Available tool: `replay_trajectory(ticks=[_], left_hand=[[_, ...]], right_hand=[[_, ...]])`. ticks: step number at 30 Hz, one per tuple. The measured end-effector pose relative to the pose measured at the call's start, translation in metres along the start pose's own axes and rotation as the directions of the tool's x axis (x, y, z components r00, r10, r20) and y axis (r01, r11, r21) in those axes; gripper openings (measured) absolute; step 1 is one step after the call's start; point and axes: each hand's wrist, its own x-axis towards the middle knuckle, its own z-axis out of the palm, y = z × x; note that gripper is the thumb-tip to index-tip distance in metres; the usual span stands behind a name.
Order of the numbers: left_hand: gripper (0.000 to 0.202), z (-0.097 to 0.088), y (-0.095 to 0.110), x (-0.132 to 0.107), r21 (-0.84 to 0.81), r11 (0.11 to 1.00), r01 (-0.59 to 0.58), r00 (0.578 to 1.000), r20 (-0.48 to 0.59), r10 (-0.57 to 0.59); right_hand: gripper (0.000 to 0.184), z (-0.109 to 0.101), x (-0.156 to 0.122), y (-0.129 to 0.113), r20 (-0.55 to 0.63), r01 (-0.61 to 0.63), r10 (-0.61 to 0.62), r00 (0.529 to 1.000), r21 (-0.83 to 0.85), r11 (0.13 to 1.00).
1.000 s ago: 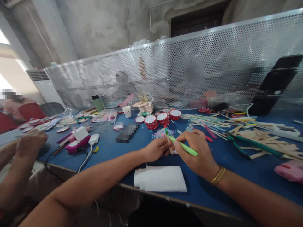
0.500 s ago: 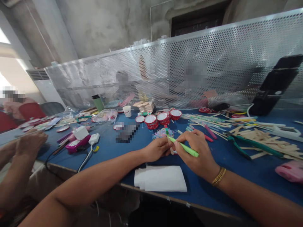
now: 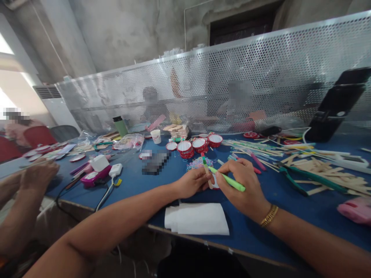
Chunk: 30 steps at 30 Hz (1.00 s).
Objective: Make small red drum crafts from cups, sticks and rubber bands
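Observation:
Between the fingers of my left hand (image 3: pixel 193 183) is a flat wooden craft stick (image 3: pixel 206 170), its far end coloured red and green. My right hand (image 3: pixel 242 185) grips a bright green marker (image 3: pixel 232 181) whose tip end is close beside the stick; whether they touch I cannot tell. Beneath my hands a small white disc with a red rim (image 3: pixel 215 182) shows in part. Just beyond lies a heap of thin coloured loops (image 3: pixel 197 163). Several small red drums with white tops (image 3: pixel 184 148) stand behind it.
A folded white cloth or paper (image 3: pixel 197 219) lies at the table's near edge. To the right are green-handled pliers (image 3: pixel 313 175) and loose craft sticks (image 3: pixel 327 170). Left of centre sit a blurred dark object (image 3: pixel 155 162) and a white charger (image 3: pixel 116 170). Another person's hands (image 3: pixel 40 175) work at far left.
My right hand and the marker have shifted slightly right, away from the stick. More of the white disc now shows between my hands. My left hand keeps its hold on the stick.

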Motion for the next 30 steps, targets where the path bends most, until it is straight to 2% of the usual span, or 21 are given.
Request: replay_trajectory(ticks=[5,13,19,30], left_hand=[[0.05,0.0002,0.0002,0.0002,-0.064,0.997,0.038,0.999,-0.033,-0.04],[0.045,-0.0019,0.0006,-0.0004,-0.028,0.997,0.069,0.994,-0.085,-0.071],[0.043,-0.0028,-0.0055,0.001,-0.089,0.995,0.049,0.996,-0.071,-0.056],[0.053,-0.0011,-0.0006,-0.0002,0.035,0.999,-0.012,1.0,-0.007,0.012]], right_hand=[[0.012,-0.0007,-0.0004,-0.0019,-0.001,0.013,-0.013,1.0,0.01,1.0],[0.01,-0.0003,-0.0004,-0.0027,-0.005,0.022,-0.022,1.0,0.018,1.0],[0.01,-0.0001,-0.0013,-0.0029,-0.021,0.04,-0.039,0.999,0.02,0.999],[0.01,0.0004,-0.0003,-0.0037,0.02,0.019,-0.02,1.0,0.046,0.999]])
